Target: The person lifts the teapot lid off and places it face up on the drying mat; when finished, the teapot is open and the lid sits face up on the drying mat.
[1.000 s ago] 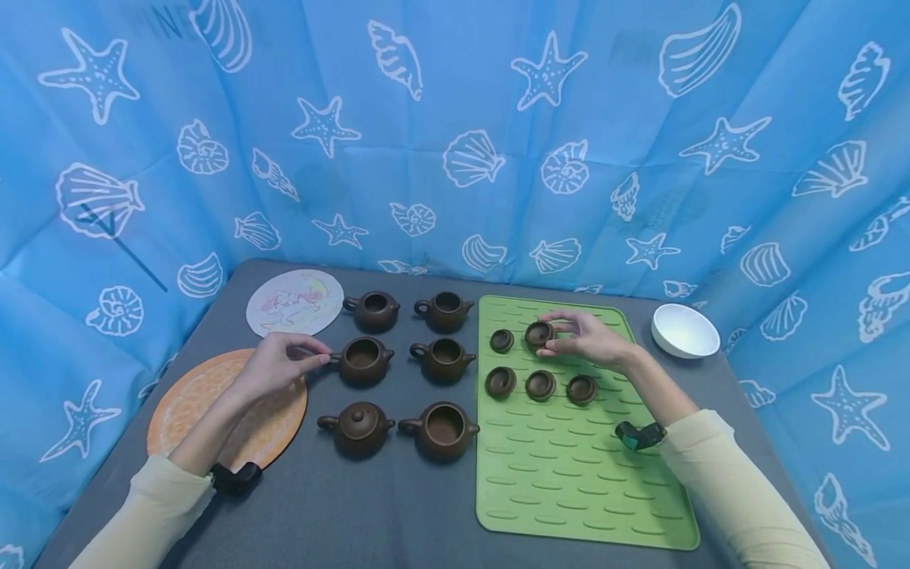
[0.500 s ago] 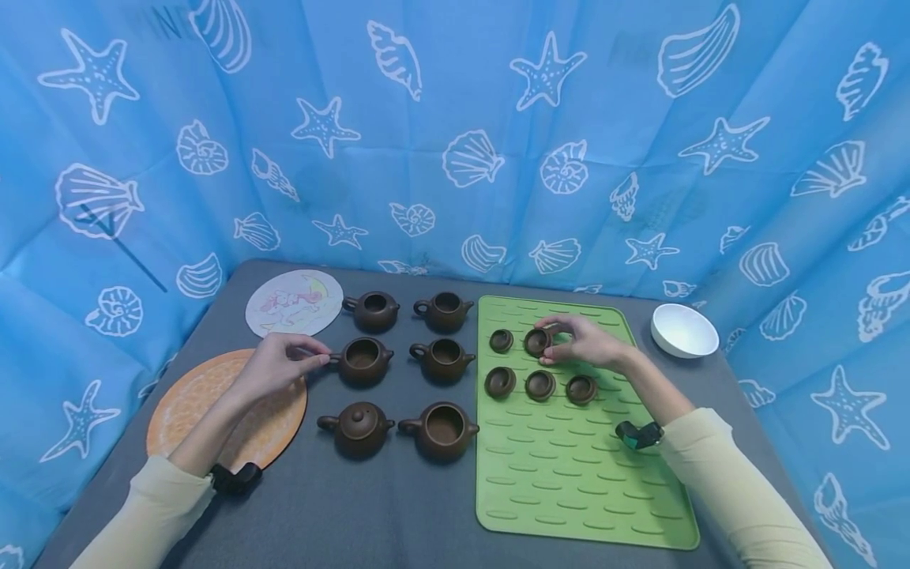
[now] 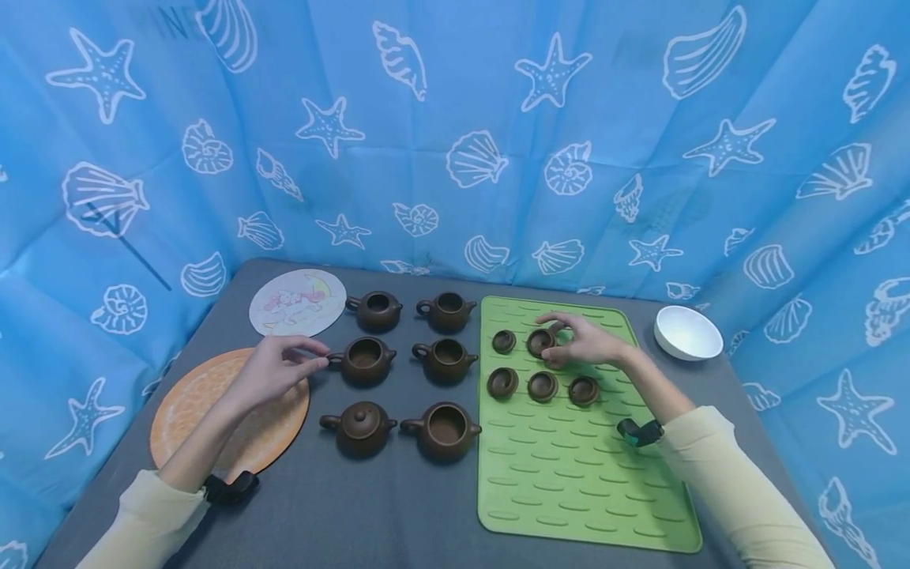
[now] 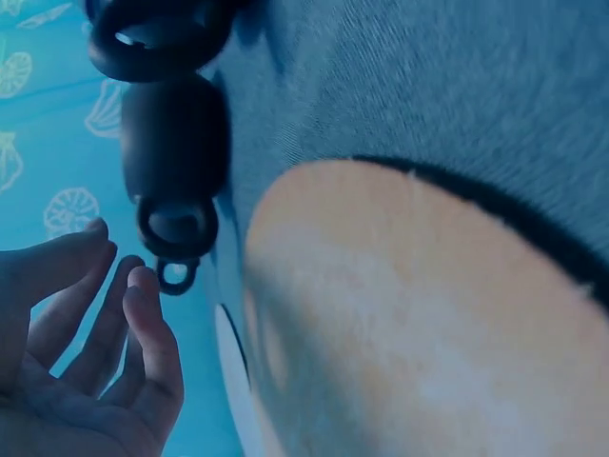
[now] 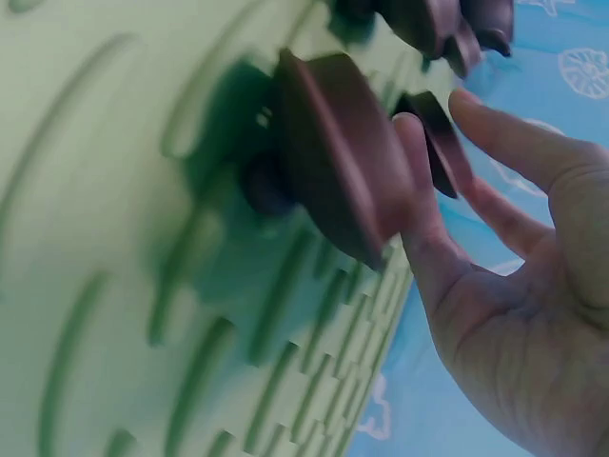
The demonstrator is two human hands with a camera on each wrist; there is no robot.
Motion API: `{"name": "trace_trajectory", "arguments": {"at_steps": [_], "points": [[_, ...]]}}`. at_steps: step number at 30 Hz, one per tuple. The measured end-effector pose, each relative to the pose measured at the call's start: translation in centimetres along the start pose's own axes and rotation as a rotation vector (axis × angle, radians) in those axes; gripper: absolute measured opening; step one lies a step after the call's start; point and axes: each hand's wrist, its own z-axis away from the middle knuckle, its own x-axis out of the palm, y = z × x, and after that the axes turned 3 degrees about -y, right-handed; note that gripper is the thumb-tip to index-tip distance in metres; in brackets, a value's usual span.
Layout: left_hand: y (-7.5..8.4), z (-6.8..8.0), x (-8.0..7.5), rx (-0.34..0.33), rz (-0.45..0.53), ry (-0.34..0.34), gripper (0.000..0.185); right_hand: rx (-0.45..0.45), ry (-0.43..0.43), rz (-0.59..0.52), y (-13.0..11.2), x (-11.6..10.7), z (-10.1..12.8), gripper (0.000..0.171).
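Observation:
In the head view, brown clay teapots stand in two columns on the dark cloth. My left hand (image 3: 280,367) is beside the handle of the middle-left teapot (image 3: 364,361); in the left wrist view its fingertips appear apart from the nearest teapot handle (image 4: 178,228). My right hand (image 3: 586,341) spreads its thumb and forefinger around a small teapot lid (image 3: 541,343), which lies hollow side up on the green mat (image 3: 569,474). That lid (image 5: 436,143) shows between thumb and forefinger in the right wrist view; contact is hard to tell. Several similar lids, including one teapot lid (image 3: 543,386) below, lie nearby.
An orange round mat (image 3: 277,427) lies under the left forearm, and a pale disc with a drawing (image 3: 298,303) lies behind it. A white bowl (image 3: 687,333) stands at the back right. One front-left teapot (image 3: 361,429) wears its lid. A blue curtain (image 3: 426,118) surrounds the table.
The lid in my right hand has come down onto the mat, and its fingers have loosened around it. My left hand, earlier at the teapot handle, has slightly parted its fingertips from it.

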Motion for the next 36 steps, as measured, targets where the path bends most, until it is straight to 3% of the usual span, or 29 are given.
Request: {"name": "trace_trajectory", "arguments": {"at_steps": [9, 15, 28, 36], "points": [[1.0, 2.6, 0.1, -0.011, -0.020, -0.025, 0.024, -0.032, 0.087, -0.035, -2.2, -1.3, 1.2, 0.063], [1.3, 4.1, 0.8, 0.014, -0.028, -0.042, 0.019, -0.101, 0.098, -0.032, -4.3, -0.3, 1.1, 0.056], [1.5, 6.6, 2.4, -0.013, 0.035, -0.104, 0.018, -0.242, 0.056, -0.183, -10.5, 6.8, -0.8, 0.042], [1.0, 6.9, 2.9, -0.011, 0.030, -0.069, 0.016, -0.317, -0.063, -0.267, -14.3, 12.3, -3.2, 0.033]]}}
